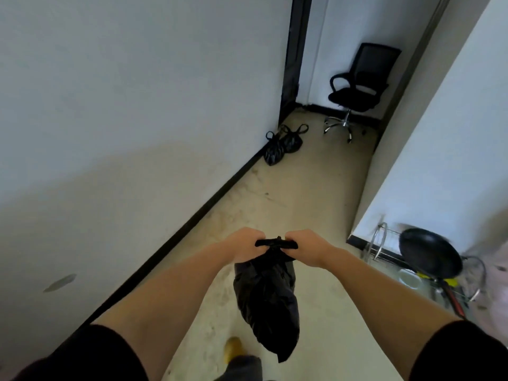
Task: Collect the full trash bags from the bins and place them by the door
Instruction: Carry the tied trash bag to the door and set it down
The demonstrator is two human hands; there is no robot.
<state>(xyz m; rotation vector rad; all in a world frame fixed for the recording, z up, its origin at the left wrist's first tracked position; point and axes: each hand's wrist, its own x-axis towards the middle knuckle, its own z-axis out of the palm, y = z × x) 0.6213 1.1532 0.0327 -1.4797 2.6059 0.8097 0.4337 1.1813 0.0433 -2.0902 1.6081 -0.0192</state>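
- Up front, both bare hands are held out side by side above the floor [316, 193], each gripping the tied top of a black trash bag [268, 303].
- The left hand [243, 246] has its fingers curled round the left end of the knot [276, 243], knuckles upward.
- The right hand [306, 247] pinches the right end of the same knot, fingers curled under and out of sight.
- The bag hangs freely below the two hands, full and bulging, its lower corner tapering to a point above the person's leg.
- A yellow shoe [233, 349] shows under the bag, on the pale floor.
- Farther along the corridor, two more tied black bags [281, 145] sit on the floor, touching each other and resting against the black baseboard of the left wall [123, 105].
- Those bags lie just beside the dark door frame [295, 56] at the end of that wall.
- A black office chair [360, 86] on a chrome star base stands beyond them, near the far wall.
- At the right, a black frying pan [430, 253] rests on a wire dish rack [384, 243] at the foot of the right wall.
- Dark short sleeves [90, 353] cover both upper arms at the bottom corners.
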